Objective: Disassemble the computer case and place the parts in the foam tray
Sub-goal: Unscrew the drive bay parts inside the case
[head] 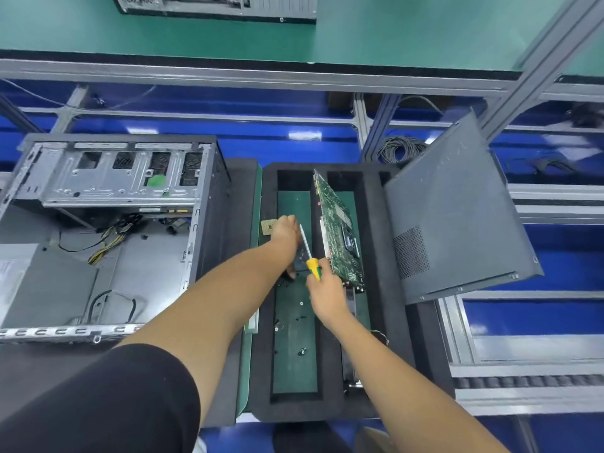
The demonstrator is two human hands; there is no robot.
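Over the foam tray point(330, 410) both your arms reached forward, the left one bare below a black sleeve point(108, 397). Your left hand point(285, 231) hovered above the far end of the tray's left compartment, knuckles up, fingers curled downward; I could not tell whether they held anything. Just beyond that hand a small tan square chip point(267, 227) lay on the tray's black rim. Your right hand point(323, 291) gripped the yellow-and-green handle of a screwdriver point(309, 253), its shaft pointing away from you toward your left hand. Small dark screws point(301, 352) lay scattered on the green floor of the left compartment. Standing on edge in the next compartment, the green circuit board point(338, 228) leaned to the right, just beside your right hand. To the right, a grey side panel point(457, 217) with a perforated vent rested tilted against the tray's right edge. To the left of the tray sat the computer case point(108, 230), open on its side, with its metal drive bays at the far end and yellow and black cables point(109, 238) loose inside. A second case point(215, 6) sat on the green bench beyond.
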